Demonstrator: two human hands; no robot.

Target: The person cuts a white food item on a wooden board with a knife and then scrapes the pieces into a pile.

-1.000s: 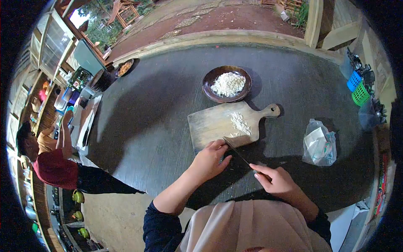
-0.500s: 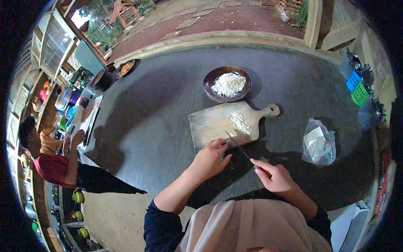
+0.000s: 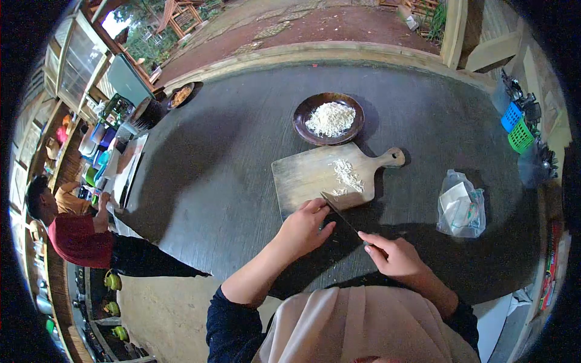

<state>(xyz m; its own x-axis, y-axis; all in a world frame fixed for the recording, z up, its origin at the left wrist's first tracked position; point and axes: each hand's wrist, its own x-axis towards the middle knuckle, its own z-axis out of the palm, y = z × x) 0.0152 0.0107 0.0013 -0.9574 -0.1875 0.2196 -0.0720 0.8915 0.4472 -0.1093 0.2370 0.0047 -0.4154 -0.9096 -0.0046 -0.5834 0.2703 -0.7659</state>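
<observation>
My right hand [image 3: 396, 257] grips the handle of a knife [image 3: 344, 216], whose blade slants up and left to the near edge of a wooden cutting board [image 3: 296, 178]. Curled fingers of my left hand [image 3: 304, 228] rest at that same edge, right beside the blade tip; whatever they pinch is hidden. Thin white shreds [image 3: 347, 175] of food lie on the board's right part. Just beyond the board, a brown plate [image 3: 299, 128] carries a heap of similar white shreds [image 3: 331, 119].
A plastic bag [image 3: 461, 206] with a white block inside lies to the right. Blue and green baskets [image 3: 520, 136] with utensils stand at the right edge. On the left, another person [image 3: 78, 236] is at the table's side, near stacked dark plates [image 3: 147, 113] and a bowl of orange-brown food [image 3: 181, 95].
The knife blade has shifted slightly left, nearer my left fingertips, and my right hand has moved a little left with it. At left, the other person's arm has drawn back.
</observation>
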